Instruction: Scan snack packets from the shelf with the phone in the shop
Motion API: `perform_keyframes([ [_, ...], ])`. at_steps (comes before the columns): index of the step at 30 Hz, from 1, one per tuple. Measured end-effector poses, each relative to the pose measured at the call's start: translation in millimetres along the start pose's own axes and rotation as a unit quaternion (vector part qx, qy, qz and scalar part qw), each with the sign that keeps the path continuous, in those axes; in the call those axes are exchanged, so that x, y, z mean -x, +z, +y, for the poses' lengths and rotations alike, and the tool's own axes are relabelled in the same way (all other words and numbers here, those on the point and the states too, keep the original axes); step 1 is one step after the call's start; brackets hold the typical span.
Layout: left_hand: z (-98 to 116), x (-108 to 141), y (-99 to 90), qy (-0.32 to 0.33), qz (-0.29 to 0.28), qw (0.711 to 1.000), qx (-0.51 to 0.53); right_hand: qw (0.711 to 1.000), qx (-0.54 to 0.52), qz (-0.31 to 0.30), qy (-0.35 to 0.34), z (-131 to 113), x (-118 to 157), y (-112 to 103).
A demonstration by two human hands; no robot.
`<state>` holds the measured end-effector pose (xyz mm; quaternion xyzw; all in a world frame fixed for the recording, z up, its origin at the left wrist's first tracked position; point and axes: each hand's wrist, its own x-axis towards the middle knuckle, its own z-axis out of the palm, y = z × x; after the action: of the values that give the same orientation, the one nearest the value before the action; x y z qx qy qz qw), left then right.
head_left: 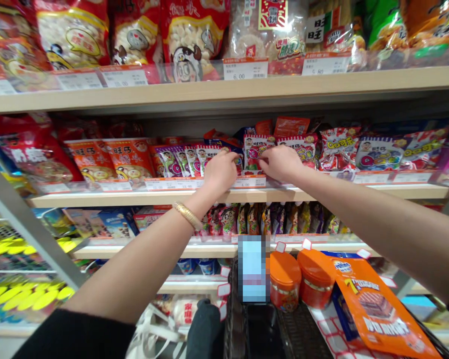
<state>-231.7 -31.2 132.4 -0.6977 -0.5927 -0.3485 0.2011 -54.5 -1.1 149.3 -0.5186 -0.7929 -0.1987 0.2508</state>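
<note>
Both my hands reach to the middle shelf of snack packets. My left hand, with a gold bracelet on its wrist, has curled fingers at the row of small gummy packets; its fingertips are partly hidden, and whether they grip anything is unclear. My right hand is closed in a pinch on the right edge of a small red and white gummy packet. That packet stands upright at the shelf front, between my two hands. Another gummy packet is partly behind my right hand.
Large snack bags fill the shelf above. Pouches line the shelf below. In front of me a dark wicker basket holds orange-lidded jars and an orange pouch. A slanted metal post stands left.
</note>
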Motion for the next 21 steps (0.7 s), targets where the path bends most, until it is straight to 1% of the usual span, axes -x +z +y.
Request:
perform_keyframes([
  [1, -6, 6, -4.2, -0.003, 0.027, 1.0, 0.003, 0.999, -0.048, 0.002, -0.004, -6, 0, 2],
  [3, -18, 18, -12.5, -0.03, 0.073, 0.997, -0.001, 0.99, -0.141, -0.011, -0.007, -19, -4, 6],
  [5, -28, 28, -19.4, -0.065, 0.093, 0.993, -0.017, 0.98, -0.198, -0.028, -0.005, -33, -10, 12],
  [7, -36, 36, -23.7, -0.088, 0.083, 0.992, -0.038, 0.974, -0.223, -0.04, -0.002, -47, -17, 18],
  [10, -41, 45, -24.5, -0.085, 0.057, 0.993, -0.058, 0.964, -0.259, -0.066, 0.005, -62, -27, 26],
  [13, -42, 48, -21.4, -0.07, 0.042, 0.995, -0.051, 0.953, -0.29, -0.087, 0.012, -70, -33, 32],
  [15, -42, 47, -19.5, -0.077, 0.032, 0.996, -0.031, 0.947, -0.31, -0.089, 0.012, -72, -34, 33],
  [18, -41, 42, -19.9, -0.086, 0.035, 0.996, 0.018, 0.941, -0.332, -0.061, 0.004, -70, -28, 26],
  [20, -38, 39, -22.6, -0.059, 0.062, 0.995, 0.058, 0.941, -0.339, -0.02, 0.002, -67, -20, 17],
  [21, -35, 38, -24.6, -0.037, 0.081, 0.993, 0.078, 0.94, -0.34, 0.012, -0.001, -65, -14, 11],
])
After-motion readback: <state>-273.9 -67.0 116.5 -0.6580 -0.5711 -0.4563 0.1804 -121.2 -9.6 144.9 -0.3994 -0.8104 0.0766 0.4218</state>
